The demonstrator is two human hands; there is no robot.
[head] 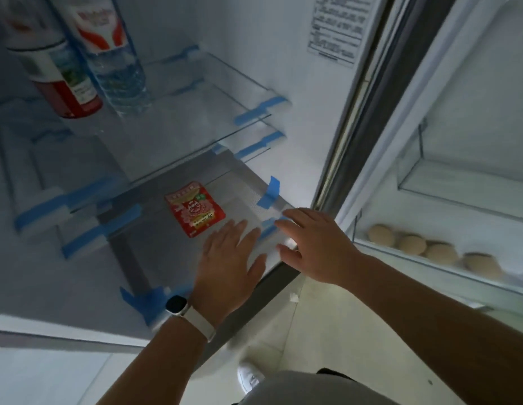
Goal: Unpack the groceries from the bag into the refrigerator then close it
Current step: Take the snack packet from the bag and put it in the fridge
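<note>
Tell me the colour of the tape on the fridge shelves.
Blue; the tape shows best in the head view.

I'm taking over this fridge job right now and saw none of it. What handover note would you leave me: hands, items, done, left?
Left hand: open, empty, fingers straight, just in front of the red packet.
Right hand: open, empty, at the bottom shelf's front right corner.
Red packet lies flat on the bottom shelf; water bottle and red-and-white can stand on the glass shelf above; eggs sit in the door rack.
Done: those items are in.
Left: the bag is out of view, so check it, then close the door, now open.
</note>
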